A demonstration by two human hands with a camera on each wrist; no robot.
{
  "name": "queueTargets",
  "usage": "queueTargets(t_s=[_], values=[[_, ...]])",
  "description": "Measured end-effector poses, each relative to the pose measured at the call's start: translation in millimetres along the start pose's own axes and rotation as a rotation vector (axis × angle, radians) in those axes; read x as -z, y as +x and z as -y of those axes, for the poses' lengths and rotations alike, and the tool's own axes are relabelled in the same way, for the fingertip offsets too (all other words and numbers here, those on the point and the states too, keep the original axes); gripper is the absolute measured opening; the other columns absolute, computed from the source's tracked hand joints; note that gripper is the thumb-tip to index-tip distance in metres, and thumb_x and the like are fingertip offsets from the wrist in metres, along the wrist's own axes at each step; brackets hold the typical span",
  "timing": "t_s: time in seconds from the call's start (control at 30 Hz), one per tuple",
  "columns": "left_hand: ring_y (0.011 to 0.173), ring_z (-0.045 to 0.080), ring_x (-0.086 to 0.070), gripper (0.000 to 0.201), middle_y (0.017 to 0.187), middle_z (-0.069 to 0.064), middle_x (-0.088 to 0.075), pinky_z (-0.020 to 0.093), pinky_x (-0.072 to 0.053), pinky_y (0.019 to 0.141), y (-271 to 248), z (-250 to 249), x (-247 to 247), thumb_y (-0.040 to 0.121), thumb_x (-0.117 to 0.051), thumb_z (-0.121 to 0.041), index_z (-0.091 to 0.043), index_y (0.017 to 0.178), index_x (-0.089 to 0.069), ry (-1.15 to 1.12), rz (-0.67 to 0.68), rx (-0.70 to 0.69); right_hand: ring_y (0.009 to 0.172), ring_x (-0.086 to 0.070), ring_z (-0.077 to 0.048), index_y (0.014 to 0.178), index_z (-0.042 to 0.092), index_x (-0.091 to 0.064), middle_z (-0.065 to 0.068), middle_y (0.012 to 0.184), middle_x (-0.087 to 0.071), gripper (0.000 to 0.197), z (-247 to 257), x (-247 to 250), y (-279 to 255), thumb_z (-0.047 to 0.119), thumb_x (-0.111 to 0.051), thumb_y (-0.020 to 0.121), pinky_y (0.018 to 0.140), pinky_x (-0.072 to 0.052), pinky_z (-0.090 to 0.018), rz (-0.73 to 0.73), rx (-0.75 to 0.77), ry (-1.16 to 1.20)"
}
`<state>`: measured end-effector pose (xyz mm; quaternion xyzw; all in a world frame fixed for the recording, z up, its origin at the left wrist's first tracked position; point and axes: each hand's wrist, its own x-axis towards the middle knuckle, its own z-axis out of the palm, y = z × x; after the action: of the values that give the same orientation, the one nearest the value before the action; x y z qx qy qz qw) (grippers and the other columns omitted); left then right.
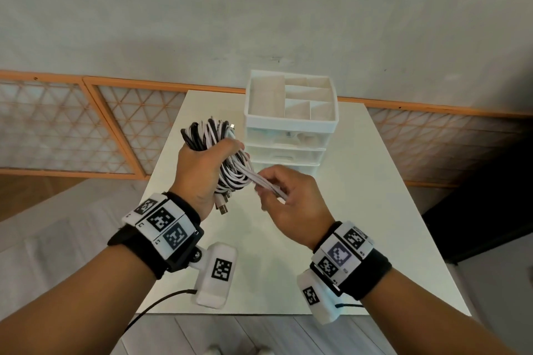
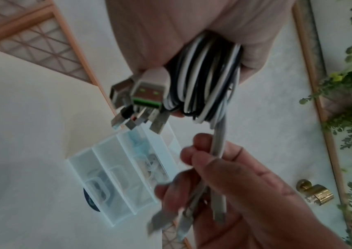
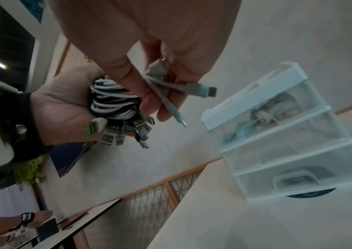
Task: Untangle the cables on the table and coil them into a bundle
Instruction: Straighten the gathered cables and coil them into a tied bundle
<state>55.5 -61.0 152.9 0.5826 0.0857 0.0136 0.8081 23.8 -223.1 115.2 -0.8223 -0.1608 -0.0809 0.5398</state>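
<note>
the left hand point(image 1: 199, 170) is clenching around a coil of black and white cables point(image 1: 213, 135), fingers wrapped over its middle, and is holding it in the air above the table point(image 1: 360, 210). a cluster of usb plugs point(image 1: 222, 206) is hanging out of the lower end of the coil, below the heel of the hand; in the left wrist view one plug point(image 2: 149, 91) is showing a green insert.

the right hand point(image 1: 291, 199) is pinching several white cable ends point(image 1: 268, 181) that are running out of the coil, thumb against curled fingers. in the right wrist view the loose tips point(image 3: 205, 90) are sticking out past the fingers point(image 3: 149, 102), each ending in a small connector. the two hands are working just beside each other, joined by the taut white strands.

behind the hands, a white drawer organizer point(image 1: 291, 121) is standing on the far part of the table, with open compartments on top and translucent drawers below. small items are lying inside the upper drawer point(image 3: 260, 118); they are too blurred to identify. a wall with wooden lattice panels point(image 1: 72, 124) is running behind the table.
</note>
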Motion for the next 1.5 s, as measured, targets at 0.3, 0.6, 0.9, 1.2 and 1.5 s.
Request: queueTargets(t_s=[0.3, 0.6, 0.9, 1.2, 1.5], values=[[0.078, 0.03, -0.07, 0.037, 0.08, 0.017, -0.069, 0.042, -0.058, 0.076, 0, -4, 15, 0.055, -0.079, -0.019, -0.002, 0.086, -0.069, 0.091, 0.213, -0.002, 0.06, -0.048, -0.013, 0.117, 0.015, -0.073, 0.01, 0.061, -0.057, 0.023, -15, 27, 3, 0.02, -0.06, 0.098, 0.063, -0.044, -0.024, 0.382, -0.279, 0.146], [0.075, 0.014, -0.068, 0.044, 0.079, 0.003, -0.068, 0.03, -0.052, 0.069, -10, 15, 1, 0.059, -0.076, -0.013, -0.005, 0.1, -0.061, 0.578, 0.483, 0.086, 0.07, -0.065, -0.006, 0.082, 0.019, -0.076, 0.006, 0.079, -0.074, 0.021, 17, 36, 35, 0.028, -0.088, 0.067, 0.064, -0.052, -0.023, 0.516, -0.234, -0.472], [0.075, 0.023, -0.069, 0.035, 0.077, 0.014, -0.069, 0.034, -0.057, 0.07, -10, 23, 5, 0.061, -0.076, -0.011, 0.0, 0.092, -0.066, 0.455, 0.383, 0.119, 0.074, -0.069, -0.019, 0.094, 0.018, -0.063, -0.003, 0.088, -0.072, 0.038, 26, 34, 36, 0.02, -0.089, 0.066, 0.071, -0.058, -0.037, 0.391, -0.384, -0.279], [0.084, 0.031, -0.069, 0.035, 0.087, 0.019, -0.07, 0.047, -0.055, 0.084, -5, 24, 5, 0.068, -0.075, -0.012, 0.005, 0.098, -0.068, 0.269, 0.218, 0.14, 0.063, -0.069, -0.022, 0.09, 0.005, -0.072, -0.008, 0.075, -0.072, 0.011, 12, 22, 27, 0.016, -0.071, 0.09, 0.063, -0.056, -0.032, 0.077, -0.418, 0.246], [0.078, 0.03, -0.072, 0.01, 0.084, 0.019, -0.073, 0.039, -0.059, 0.076, -6, 13, -5, 0.082, -0.068, 0.003, 0.002, 0.09, -0.072, 0.137, 0.195, 0.157, 0.058, -0.055, -0.014, 0.123, 0.017, -0.062, -0.002, 0.08, -0.059, 0.045, 7, 15, 25, -0.003, -0.072, 0.084, 0.062, -0.052, -0.027, -0.067, -0.276, 0.363]])
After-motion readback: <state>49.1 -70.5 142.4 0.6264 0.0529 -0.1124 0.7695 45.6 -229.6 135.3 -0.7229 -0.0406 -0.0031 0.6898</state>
